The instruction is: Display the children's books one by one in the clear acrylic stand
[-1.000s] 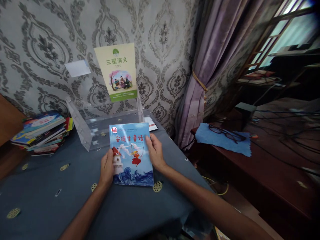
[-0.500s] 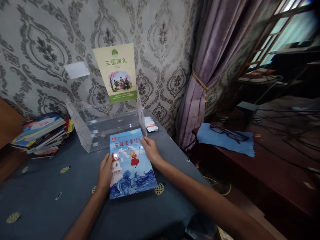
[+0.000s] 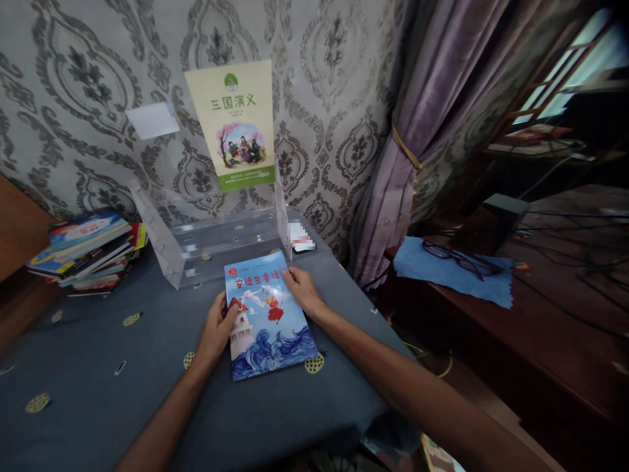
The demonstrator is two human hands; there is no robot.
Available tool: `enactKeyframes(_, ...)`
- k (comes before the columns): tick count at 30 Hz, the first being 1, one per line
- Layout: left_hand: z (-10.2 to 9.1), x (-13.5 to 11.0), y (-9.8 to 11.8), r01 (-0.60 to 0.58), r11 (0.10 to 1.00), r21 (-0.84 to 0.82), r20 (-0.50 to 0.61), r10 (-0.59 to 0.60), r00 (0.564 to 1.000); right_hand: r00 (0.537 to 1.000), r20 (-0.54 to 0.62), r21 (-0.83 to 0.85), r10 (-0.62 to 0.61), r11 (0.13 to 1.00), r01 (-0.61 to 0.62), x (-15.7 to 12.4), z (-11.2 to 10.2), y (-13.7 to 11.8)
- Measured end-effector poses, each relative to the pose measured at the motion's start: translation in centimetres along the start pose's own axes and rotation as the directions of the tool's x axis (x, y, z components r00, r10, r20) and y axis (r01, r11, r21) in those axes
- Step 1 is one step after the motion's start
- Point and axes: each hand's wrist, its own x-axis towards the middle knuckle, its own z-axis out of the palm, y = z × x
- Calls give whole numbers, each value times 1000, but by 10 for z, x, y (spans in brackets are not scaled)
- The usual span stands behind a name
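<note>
1. A blue book (image 3: 272, 344), cover up, sits between 2 hands over the dark table (image 3: 162, 393), just in front of a clear stand (image 3: 160, 239).
2. Left hand (image 3: 216, 328): curled, gripping the book's left edge.
3. Right hand (image 3: 303, 293): partly closed, holding its upper right edge.
4. A cream-and-green cover (image 3: 240, 147) rises at the stand's back.
5. Book pile (image 3: 93, 252) left; glasses (image 3: 464, 261) on blue cloth (image 3: 442, 278) right.

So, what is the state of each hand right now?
Left hand: holding the blue book by its left edge.
Right hand: holding the same book's right edge.
</note>
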Motion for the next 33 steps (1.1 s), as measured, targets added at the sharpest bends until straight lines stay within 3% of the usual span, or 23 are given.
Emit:
enactKeyframes(6, -9, 1, -8, -101, 925, 367, -23, 118, 993, 998, 57, -291, -17, 956, 33, -6, -10, -8)
enactKeyframes(12, -16, 6, -16, -287, 705, 649, 60, 328, 943, 995, 94, -449, -11, 892, 53, -8, -15, -11)
enactKeyframes(15, -14, 12, -20, -328, 625, 708, 119, 351, 929, 994, 105, -514, -20, 855, 71, -10, -14, -14)
enactKeyframes(22, -6, 31, -14, -298, 461, 836, 178, 287, 941, 990, 140, -641, 33, 765, 65, -21, -13, -32)
enactKeyframes(27, 0, 40, -8, -337, 329, 882, 231, 321, 919, 986, 162, -673, 37, 735, 83, -22, -13, -34)
enactKeyframes(33, 4, 43, -9, -350, 199, 915, 264, 359, 895, 980, 193, -715, -49, 677, 175, -18, -16, -32)
